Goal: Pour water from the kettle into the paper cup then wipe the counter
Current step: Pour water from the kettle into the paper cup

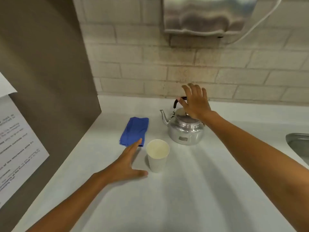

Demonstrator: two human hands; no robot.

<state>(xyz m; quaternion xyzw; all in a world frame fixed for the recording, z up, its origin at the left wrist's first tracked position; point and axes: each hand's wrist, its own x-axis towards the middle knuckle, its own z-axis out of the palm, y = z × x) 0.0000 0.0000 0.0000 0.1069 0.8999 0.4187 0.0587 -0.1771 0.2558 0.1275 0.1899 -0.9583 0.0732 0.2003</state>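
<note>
A shiny metal kettle (pixel 184 131) stands on the white counter (pixel 192 190), spout pointing left, its dark handle upright. My right hand (pixel 195 102) hovers over the lid and handle with fingers spread, holding nothing. A white paper cup (pixel 158 155) stands upright in front of the kettle, to its left. My left hand (pixel 127 163) is flat and open just left of the cup, thumb near the cup's base, fingertips reaching the near edge of a folded blue cloth (pixel 134 129).
A brick wall runs behind the counter, with a metal dispenser (pixel 205 15) mounted high on it. A grey panel (pixel 45 81) with a printed notice (pixel 15 139) closes off the left side. A steel sink rim (pixel 298 143) shows at the right edge.
</note>
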